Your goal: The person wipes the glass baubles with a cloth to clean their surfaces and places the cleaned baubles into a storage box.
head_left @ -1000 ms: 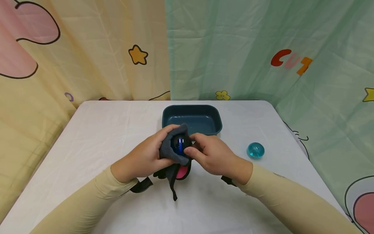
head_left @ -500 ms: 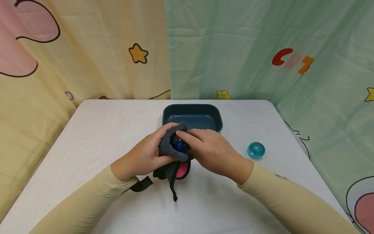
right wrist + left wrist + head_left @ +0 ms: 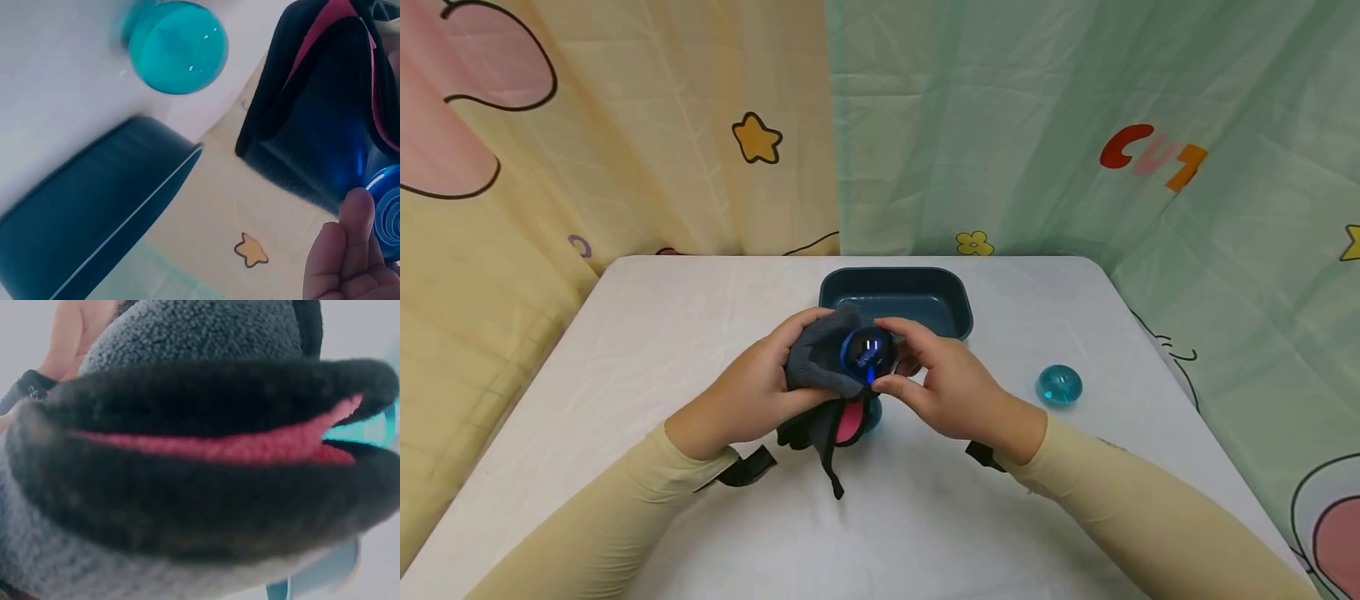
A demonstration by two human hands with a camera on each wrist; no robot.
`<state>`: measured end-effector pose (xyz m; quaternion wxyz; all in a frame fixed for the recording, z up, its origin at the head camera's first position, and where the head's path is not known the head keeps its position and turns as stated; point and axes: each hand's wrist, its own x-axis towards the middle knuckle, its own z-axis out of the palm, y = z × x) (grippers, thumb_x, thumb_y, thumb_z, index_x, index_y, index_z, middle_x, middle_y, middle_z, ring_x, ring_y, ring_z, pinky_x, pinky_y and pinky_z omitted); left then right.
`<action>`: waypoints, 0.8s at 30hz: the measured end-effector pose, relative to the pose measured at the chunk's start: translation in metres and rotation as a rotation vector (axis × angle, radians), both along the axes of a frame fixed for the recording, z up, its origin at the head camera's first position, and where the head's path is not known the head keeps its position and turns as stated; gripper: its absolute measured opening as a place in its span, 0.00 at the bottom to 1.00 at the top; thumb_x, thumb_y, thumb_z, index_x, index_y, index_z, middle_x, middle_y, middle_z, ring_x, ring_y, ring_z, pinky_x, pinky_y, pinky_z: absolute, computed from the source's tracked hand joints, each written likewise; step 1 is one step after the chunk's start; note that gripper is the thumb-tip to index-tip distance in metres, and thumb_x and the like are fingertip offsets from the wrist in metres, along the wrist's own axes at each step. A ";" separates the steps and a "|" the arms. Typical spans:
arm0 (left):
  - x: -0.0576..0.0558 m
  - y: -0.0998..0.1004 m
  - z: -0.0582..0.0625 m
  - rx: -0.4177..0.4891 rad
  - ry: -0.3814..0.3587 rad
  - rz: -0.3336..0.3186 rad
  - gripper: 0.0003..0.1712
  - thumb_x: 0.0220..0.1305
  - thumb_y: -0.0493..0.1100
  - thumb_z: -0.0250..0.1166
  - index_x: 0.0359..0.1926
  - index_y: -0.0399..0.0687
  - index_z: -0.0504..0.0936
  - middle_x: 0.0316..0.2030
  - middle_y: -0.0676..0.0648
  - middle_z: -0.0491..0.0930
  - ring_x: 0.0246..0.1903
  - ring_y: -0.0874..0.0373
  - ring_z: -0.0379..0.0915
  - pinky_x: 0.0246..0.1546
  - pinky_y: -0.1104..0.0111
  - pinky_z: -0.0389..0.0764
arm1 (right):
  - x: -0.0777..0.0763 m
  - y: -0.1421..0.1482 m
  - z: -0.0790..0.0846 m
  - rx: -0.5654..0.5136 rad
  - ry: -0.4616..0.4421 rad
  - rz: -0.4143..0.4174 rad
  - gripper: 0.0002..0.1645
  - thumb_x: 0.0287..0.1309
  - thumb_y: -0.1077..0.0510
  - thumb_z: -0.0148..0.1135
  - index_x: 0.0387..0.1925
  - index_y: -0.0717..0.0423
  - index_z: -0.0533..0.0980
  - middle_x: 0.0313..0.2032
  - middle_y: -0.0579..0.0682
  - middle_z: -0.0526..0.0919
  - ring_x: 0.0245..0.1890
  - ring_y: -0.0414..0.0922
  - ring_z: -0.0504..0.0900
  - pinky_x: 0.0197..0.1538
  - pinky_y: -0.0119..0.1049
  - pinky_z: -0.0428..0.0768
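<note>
My left hand (image 3: 747,385) grips a soft grey fleece piece (image 3: 808,352) with black edging and a pink lining. A dark strap hangs beneath it. The left wrist view is mostly filled by its black edges (image 3: 181,506) and the pink strip between them. My right hand (image 3: 958,379) pinches a glossy blue ball (image 3: 867,352) between thumb and fingers, right at the fleece's open end. Up close in the right wrist view, the blue ball (image 3: 389,215) shows ring patterns. Below the fleece, a teal ball (image 3: 873,414) is partly hidden behind the pink lining.
A dark teal rectangular bin (image 3: 951,292) stands on the white-covered table (image 3: 722,308) just beyond my hands. To the right of them lies a clear teal ball (image 3: 1059,386). Patterned curtains (image 3: 970,125) hang behind and beside the table.
My right thumb reached over the blue ball, then moved back to its lower edge. My left hand with the fleece shifted left, baring more of the ball. A teal ball now shows beneath.
</note>
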<state>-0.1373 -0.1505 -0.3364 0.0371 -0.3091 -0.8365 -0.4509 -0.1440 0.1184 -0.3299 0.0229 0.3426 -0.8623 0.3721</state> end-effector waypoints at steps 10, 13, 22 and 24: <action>0.005 -0.032 -0.003 -0.072 -0.002 0.136 0.48 0.58 0.39 0.81 0.75 0.52 0.66 0.60 0.45 0.81 0.54 0.52 0.79 0.56 0.68 0.80 | -0.041 0.010 -0.002 0.045 0.006 -0.136 0.41 0.68 0.55 0.71 0.76 0.57 0.63 0.43 0.52 0.87 0.39 0.43 0.84 0.39 0.36 0.84; 0.006 -0.039 -0.004 -0.087 -0.009 0.155 0.48 0.58 0.38 0.81 0.75 0.52 0.66 0.59 0.45 0.81 0.53 0.51 0.79 0.54 0.68 0.81 | -0.059 0.012 -0.003 0.097 -0.010 -0.151 0.41 0.70 0.54 0.70 0.77 0.57 0.62 0.41 0.52 0.87 0.37 0.44 0.82 0.39 0.38 0.82; 0.008 -0.049 -0.007 -0.085 -0.050 0.176 0.48 0.58 0.36 0.80 0.75 0.52 0.66 0.59 0.44 0.81 0.53 0.50 0.80 0.53 0.71 0.82 | -0.117 0.002 0.001 0.316 -0.101 -0.186 0.42 0.74 0.46 0.64 0.80 0.50 0.58 0.63 0.57 0.84 0.59 0.52 0.85 0.62 0.51 0.83; 0.008 -0.050 -0.006 -0.081 -0.051 0.179 0.47 0.59 0.37 0.80 0.75 0.52 0.66 0.60 0.43 0.81 0.53 0.50 0.80 0.54 0.71 0.81 | -0.127 -0.002 0.004 0.358 -0.119 -0.186 0.42 0.74 0.45 0.64 0.80 0.48 0.58 0.64 0.57 0.83 0.61 0.52 0.83 0.65 0.52 0.82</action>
